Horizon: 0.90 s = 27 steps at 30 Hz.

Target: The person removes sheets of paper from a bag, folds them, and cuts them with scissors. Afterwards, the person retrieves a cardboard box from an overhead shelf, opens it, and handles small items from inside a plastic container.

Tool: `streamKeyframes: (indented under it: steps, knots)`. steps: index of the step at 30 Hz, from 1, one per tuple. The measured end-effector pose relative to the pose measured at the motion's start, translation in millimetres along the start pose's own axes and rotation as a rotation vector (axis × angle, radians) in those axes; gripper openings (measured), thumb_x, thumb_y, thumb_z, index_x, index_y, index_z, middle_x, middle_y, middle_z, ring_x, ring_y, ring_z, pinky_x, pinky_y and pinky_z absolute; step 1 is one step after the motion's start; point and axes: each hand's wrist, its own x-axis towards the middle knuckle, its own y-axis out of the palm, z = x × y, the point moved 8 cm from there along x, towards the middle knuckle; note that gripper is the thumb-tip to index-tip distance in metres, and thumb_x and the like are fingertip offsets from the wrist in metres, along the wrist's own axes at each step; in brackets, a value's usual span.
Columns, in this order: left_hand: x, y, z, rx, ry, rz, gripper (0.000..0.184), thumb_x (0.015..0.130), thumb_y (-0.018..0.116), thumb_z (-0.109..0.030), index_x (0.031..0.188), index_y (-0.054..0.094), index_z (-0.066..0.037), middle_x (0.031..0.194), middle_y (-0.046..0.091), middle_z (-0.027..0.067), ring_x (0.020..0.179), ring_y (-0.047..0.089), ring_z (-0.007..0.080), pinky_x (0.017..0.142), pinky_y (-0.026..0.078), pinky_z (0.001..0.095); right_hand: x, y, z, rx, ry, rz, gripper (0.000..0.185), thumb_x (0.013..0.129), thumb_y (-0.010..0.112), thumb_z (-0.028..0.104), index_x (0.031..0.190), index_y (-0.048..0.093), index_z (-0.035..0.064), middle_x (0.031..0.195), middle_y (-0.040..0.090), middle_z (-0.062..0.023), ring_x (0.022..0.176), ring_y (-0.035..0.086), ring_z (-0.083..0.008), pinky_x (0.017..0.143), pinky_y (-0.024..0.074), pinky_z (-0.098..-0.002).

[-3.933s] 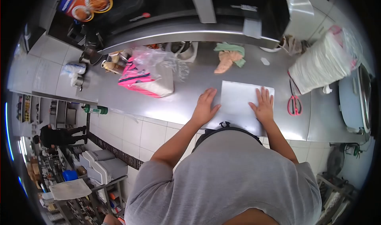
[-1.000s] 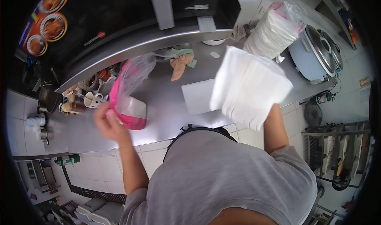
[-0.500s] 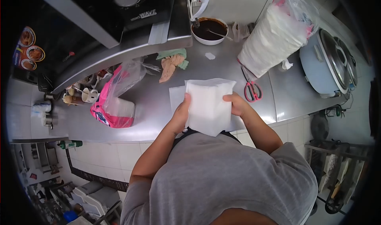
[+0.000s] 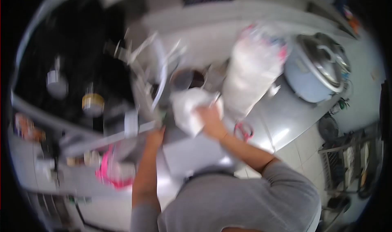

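Note:
My right hand (image 4: 210,119) grips a bunched white stack of thin sheets (image 4: 185,109), raised over the back of the steel counter; whether it is paper or film is unclear. Its fingers press on the near side of the stack. My left hand (image 4: 155,137) is reached forward beside the edge of the steel shelf, close to the green cloth, and its fingers are smeared by motion. A flat pale sheet (image 4: 192,153) lies on the counter between my forearms. Behind the stack, the bowl of dark sauce (image 4: 188,79) is partly covered.
A tall plastic-wrapped white pack (image 4: 249,76) stands right of my right hand, with red-handled scissors (image 4: 243,130) at its foot. A large lidded pot (image 4: 310,72) is farther right. A pink plastic package (image 4: 114,170) lies left, below the black microwave (image 4: 73,76).
The view has tilted up and blurred. My left hand has let go of the white sheets and moved forward-left. My right hand has carried them forward, leaving a flat sheet on the counter.

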Motion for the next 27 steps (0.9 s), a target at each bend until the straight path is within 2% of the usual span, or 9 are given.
streamKeyframes:
  steps: [1,2,5,8,11,15,20,25,27]
  knots:
    - [-1.7,-25.4,-12.5,-0.077,0.065,-0.111,0.053,0.091,0.049,-0.038,0.135,0.047,-0.009,0.135,0.048,0.0185,0.125,0.043,0.0371,0.106,0.029,0.0512,-14.7,33.5,1.4,-0.12,-0.071,-0.052,0.053,0.082,0.048,0.007,0.134,0.046,0.0125,0.129,0.051,-0.0097,0.124,0.046,-0.0287,0.109,0.0169,-0.0617]
    - [-13.6,-44.4,-22.1,-0.169,0.12,-0.206,0.052,0.09,0.053,-0.034,0.134,0.047,-0.007,0.134,0.048,0.0205,0.123,0.044,0.0385,0.105,0.029,0.0519,-23.4,53.8,5.9,-0.113,-0.063,0.006,0.053,0.085,0.044,0.008,0.138,0.044,0.0141,0.135,0.048,-0.0119,0.126,0.044,-0.0295,0.109,0.0184,-0.062]
    - [-53.6,-46.3,-24.2,-0.392,0.105,-0.284,0.053,0.086,0.062,-0.023,0.133,0.048,-0.004,0.133,0.047,0.0228,0.124,0.042,0.0402,0.106,0.027,0.0528,-44.3,62.3,27.4,-0.281,-0.029,0.112,0.063,0.08,0.054,0.013,0.141,0.038,0.0106,0.137,0.042,-0.0179,0.13,0.038,-0.0351,0.108,0.0221,-0.0597]
    - [-83.6,-53.6,-37.8,-0.537,0.034,-0.267,0.055,0.082,0.065,-0.02,0.131,0.049,-0.003,0.136,0.045,0.0206,0.13,0.037,0.0383,0.109,0.023,0.0517,-38.6,29.3,42.4,-0.087,0.073,0.171,0.068,0.074,0.063,0.013,0.138,0.04,0.0081,0.137,0.041,-0.0179,0.13,0.036,-0.0345,0.108,0.0229,-0.058]
    - [-106.5,-61.3,-58.4,-0.656,0.125,-0.262,0.054,0.081,0.065,-0.019,0.13,0.049,-0.002,0.137,0.044,0.0202,0.131,0.036,0.0385,0.11,0.022,0.051,-19.5,-58.4,69.4,0.074,0.0,-0.039,0.067,0.07,0.066,0.013,0.133,0.044,0.0079,0.136,0.041,-0.0172,0.129,0.036,-0.0343,0.109,0.0225,-0.0563]
    - [-125.8,-90.5,-91.7,-0.679,0.333,-0.245,0.051,0.08,0.064,-0.014,0.127,0.051,0.0,0.136,0.045,0.02,0.132,0.035,0.039,0.11,0.023,0.05,-1.0,-218.6,63.8,0.0,0.016,-0.407,0.062,0.071,0.066,0.012,0.13,0.048,0.0097,0.135,0.044,-0.0155,0.128,0.038,-0.0343,0.108,0.0263,-0.0519]
    - [-155.8,-100.3,-104.8,-0.868,0.253,-0.189,0.044,0.079,0.063,-0.006,0.122,0.055,0.0,0.133,0.048,0.0185,0.128,0.04,0.0366,0.106,0.03,0.0448,11.5,-431.5,30.0,-0.486,-0.024,-0.897,0.052,0.071,0.067,0.009,0.121,0.053,0.0042,0.125,0.053,-0.017,0.121,0.046,-0.0353,0.105,0.0335,-0.0429]
    - [-163.4,-119.8,-137.8,-0.889,0.255,-0.323,0.038,0.079,0.061,-0.003,0.117,0.058,0.001,0.128,0.052,0.0188,0.119,0.049,0.0359,0.102,0.036,0.0421,54.4,-592.4,-66.0,-0.825,0.061,-1.095,0.048,0.069,0.068,0.011,0.115,0.06,0.0123,0.125,0.054,-0.0142,0.12,0.046,-0.0325,0.1,0.0379,-0.0443]
    - [-162.2,-133.5,-167.5,-0.892,0.243,-0.383,0.036,0.08,0.06,-0.003,0.116,0.059,0.001,0.127,0.053,0.0183,0.118,0.05,0.0345,0.102,0.037,0.0411,77.3,-629.8,-84.0,-1.038,0.059,-1.105,0.039,0.07,0.069,0.011,0.108,0.065,0.0136,0.118,0.058,-0.0128,0.113,0.053,-0.0317,0.092,0.0438,-0.0414]
